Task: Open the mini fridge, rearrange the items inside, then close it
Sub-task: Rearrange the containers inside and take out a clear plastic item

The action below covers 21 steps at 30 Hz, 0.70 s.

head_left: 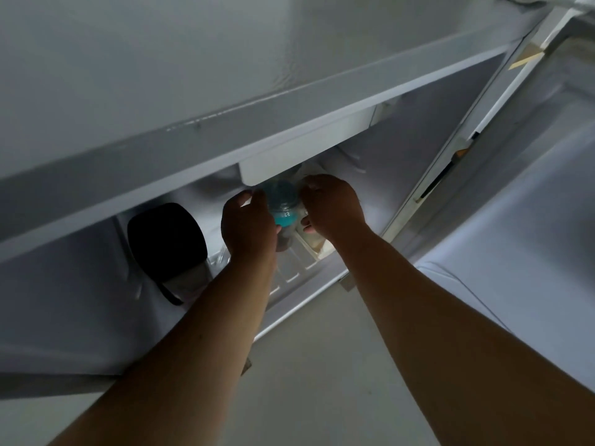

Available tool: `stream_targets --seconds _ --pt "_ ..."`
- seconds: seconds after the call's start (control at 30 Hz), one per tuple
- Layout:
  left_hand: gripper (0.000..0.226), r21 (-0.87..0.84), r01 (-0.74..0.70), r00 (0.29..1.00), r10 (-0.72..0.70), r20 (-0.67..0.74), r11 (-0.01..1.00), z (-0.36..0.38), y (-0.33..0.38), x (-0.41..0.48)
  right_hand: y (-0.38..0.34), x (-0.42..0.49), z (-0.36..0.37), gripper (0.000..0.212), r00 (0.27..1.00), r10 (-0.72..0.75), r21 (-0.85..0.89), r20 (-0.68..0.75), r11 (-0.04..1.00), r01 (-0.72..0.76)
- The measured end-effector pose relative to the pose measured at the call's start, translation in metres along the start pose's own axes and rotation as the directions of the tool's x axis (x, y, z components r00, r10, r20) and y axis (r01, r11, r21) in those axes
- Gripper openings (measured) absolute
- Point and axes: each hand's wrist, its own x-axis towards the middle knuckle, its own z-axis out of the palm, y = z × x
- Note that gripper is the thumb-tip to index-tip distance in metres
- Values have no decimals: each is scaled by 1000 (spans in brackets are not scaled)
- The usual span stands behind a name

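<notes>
fridge door (531,220) open; left hand (248,230) and right hand (333,209) cupped on either side of a blue-capped bottle (281,204), apparently steadying it for repositioning on the shelf (289,272).

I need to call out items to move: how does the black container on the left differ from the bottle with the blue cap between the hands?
The black container is opaque and dark all over; the bottle is clear with a blue cap. The container looks much bulkier than the bottle. The container stands untouched at the left, while the left hand and right hand flank the bottle, seemingly gripping it. Both sit inside the open fridge.
</notes>
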Motion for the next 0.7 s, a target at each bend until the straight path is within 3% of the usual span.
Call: stream_targets --seconds 0.23,0.6,0.7 --pt "36 107 -60 998 59 9 992 -9 -1 0 1 -4 -1 24 998 63 255 -13 965 -57" --pt "32 68 -128 992 127 21 989 -12 6 -6 -5 -16 -8 19 997 14 288 -70 958 7" --pt "16 20 -117 993 117 25 993 -13 1 -17 5 -23 -10 26 994 -8 252 -105 967 34"
